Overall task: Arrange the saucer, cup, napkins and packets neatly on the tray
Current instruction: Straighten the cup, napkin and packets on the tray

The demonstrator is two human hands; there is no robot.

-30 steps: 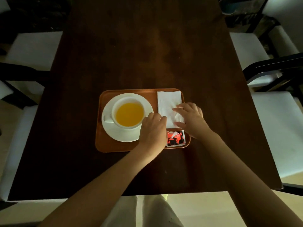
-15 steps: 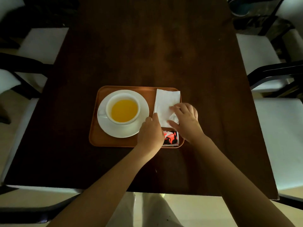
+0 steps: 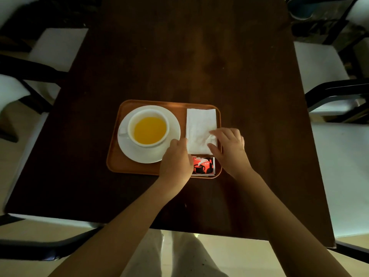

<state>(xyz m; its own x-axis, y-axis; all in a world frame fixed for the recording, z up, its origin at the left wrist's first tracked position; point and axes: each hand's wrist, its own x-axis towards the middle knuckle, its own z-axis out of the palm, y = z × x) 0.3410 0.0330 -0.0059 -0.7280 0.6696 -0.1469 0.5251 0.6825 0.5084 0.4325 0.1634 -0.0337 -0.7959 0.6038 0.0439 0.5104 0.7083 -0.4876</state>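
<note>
An orange-brown tray (image 3: 127, 168) lies on the dark table. On its left half a white saucer (image 3: 173, 124) carries a white cup (image 3: 148, 128) of yellow drink. A folded white napkin (image 3: 199, 124) lies along the tray's right side, upright and parallel to the rim. Below it sits a red packet (image 3: 202, 165) with a black cup picture. My left hand (image 3: 176, 158) rests curled at the napkin's lower left corner. My right hand (image 3: 229, 148) pinches the napkin's lower right edge between thumb and fingers.
The dark wooden table (image 3: 199, 56) stretches away beyond the tray. White-cushioned chairs with black frames stand at the left (image 3: 56, 47) and right (image 3: 319, 64). My light trousers (image 3: 179, 256) show below the table's near edge.
The napkin, tilted half a second ago, now lies straight along the tray's right rim. Both hands stay at its lower corners. The view has shifted slightly.
</note>
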